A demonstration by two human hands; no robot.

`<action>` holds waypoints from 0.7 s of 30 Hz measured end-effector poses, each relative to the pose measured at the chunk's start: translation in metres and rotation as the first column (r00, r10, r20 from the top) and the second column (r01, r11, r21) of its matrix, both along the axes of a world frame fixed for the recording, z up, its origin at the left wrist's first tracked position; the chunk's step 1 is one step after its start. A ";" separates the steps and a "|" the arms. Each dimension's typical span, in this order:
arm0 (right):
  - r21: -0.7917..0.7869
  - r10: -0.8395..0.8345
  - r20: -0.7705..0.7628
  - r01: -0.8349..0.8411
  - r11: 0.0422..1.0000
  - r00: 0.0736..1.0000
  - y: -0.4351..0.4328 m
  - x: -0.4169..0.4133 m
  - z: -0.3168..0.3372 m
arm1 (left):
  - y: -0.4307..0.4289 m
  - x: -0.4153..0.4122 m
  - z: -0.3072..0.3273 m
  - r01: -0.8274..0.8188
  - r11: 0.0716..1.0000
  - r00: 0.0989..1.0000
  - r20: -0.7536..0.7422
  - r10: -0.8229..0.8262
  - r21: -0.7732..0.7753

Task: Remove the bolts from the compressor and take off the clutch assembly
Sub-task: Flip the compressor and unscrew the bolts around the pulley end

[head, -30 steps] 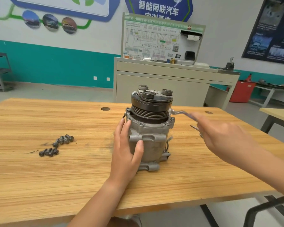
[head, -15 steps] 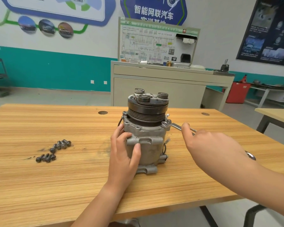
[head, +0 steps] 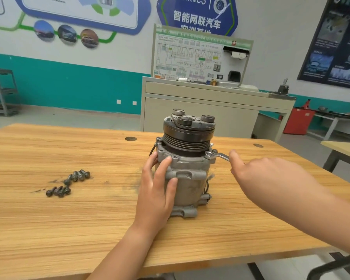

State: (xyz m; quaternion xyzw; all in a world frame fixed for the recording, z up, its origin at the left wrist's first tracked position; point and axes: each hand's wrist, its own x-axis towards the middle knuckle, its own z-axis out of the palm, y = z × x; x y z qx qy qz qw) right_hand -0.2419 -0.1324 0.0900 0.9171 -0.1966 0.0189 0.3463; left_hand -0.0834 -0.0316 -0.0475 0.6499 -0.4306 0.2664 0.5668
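A grey metal compressor [head: 190,178] stands upright at the middle of the wooden table [head: 69,229]. Its dark grooved clutch assembly [head: 187,136] sits on top. My left hand [head: 157,190] lies against the compressor's left side with straight fingers and the thumb on its front. A silver wrench [head: 217,155] sits on a bolt at the housing's upper right corner. My right hand [head: 271,178] holds the wrench's handle; most of the handle is hidden under it. Several loose dark bolts [head: 69,183] lie on the table to the left.
Two round holes [head: 130,139] are set in the tabletop near its far edge. A beige training bench [head: 210,110] stands behind the table. Another table [head: 343,148] shows at the right edge, and a dark chair frame [head: 335,267] sits at lower right.
My right hand brought the wrench down from beside the clutch and set it on the bolt at the upper right corner. My left hand stayed on the compressor's side.
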 end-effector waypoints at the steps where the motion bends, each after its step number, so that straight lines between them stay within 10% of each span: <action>1: 0.002 -0.003 -0.009 0.003 1.000 1.000 0.003 0.001 0.001 | -0.001 0.001 0.000 -0.004 1.000 1.000 0.013 0.003 0.009; 21: 0.016 0.012 -0.115 -0.010 1.000 0.993 0.012 0.010 0.007 | 0.002 0.007 -0.001 -0.020 1.000 1.000 -0.008 0.020 0.018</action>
